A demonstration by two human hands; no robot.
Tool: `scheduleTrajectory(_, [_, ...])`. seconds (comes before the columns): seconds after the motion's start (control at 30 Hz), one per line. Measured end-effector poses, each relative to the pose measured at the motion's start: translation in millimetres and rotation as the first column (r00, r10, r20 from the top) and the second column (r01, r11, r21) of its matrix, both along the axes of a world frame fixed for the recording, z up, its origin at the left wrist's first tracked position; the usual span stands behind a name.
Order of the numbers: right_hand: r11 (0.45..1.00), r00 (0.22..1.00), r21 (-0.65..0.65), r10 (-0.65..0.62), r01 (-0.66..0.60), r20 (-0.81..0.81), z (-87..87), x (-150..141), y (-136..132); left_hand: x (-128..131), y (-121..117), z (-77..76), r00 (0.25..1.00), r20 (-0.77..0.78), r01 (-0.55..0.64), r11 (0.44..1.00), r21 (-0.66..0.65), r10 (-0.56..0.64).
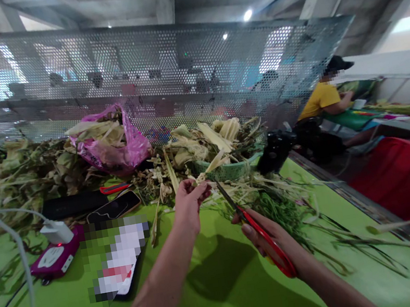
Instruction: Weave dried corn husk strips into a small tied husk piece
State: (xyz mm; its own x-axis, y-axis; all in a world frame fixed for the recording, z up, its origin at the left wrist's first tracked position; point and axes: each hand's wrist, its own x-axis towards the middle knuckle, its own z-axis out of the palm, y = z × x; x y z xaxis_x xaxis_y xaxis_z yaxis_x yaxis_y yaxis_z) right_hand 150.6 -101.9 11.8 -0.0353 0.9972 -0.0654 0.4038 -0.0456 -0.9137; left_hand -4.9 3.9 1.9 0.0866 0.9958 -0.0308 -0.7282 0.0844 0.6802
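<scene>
My left hand [189, 205] is raised over the green table, fingers pinched on a piece of pale dried husk [200, 179]. In my right hand [283, 236] are red-handled scissors [264, 238], their dark blades pointing up and left towards the pinched husk. The blade tips come close to my left fingertips; whether they touch the husk I cannot tell. Just behind the hands, a green basket [235, 170] bears dried husks [221, 134]. Green plant sprigs [279, 212] lie beside my right hand.
Dried leaves [29, 171] and a pink plastic bag [135, 139] of husks line the back, before a perforated metal screen [173, 64]. Phones [113, 207], a purple power strip [57, 258] and a white cable [21, 260] are at left. Rightward are a red chair [408, 181] and a person [324, 95].
</scene>
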Motion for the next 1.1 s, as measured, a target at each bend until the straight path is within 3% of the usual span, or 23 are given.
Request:
scheduleTrajectory(0.27, [0.999, 0.992, -0.029, -0.043, 0.04, -0.123, 0.4, -8.6, -1.7, 0.2, -0.2, 0.8, 1.0, -0.007, -0.014, 1.0, 0.0, 0.014])
scheduleTrajectory(0.6, [0.999, 0.996, 0.0, 0.033, -0.033, -0.083, -6.0, -6.6, 0.9, -0.2, -1.5, 2.7, 0.999, 0.018, -0.048, 0.999, -0.002, 0.048])
scheduleTrajectory(1.1, [0.998, 0.968, 0.037, -0.042, 0.053, -0.248, -19.0, -13.4, 9.3, 1.4, -1.1, 0.1, 0.997, -0.036, -0.062, 0.998, 0.003, 0.062])
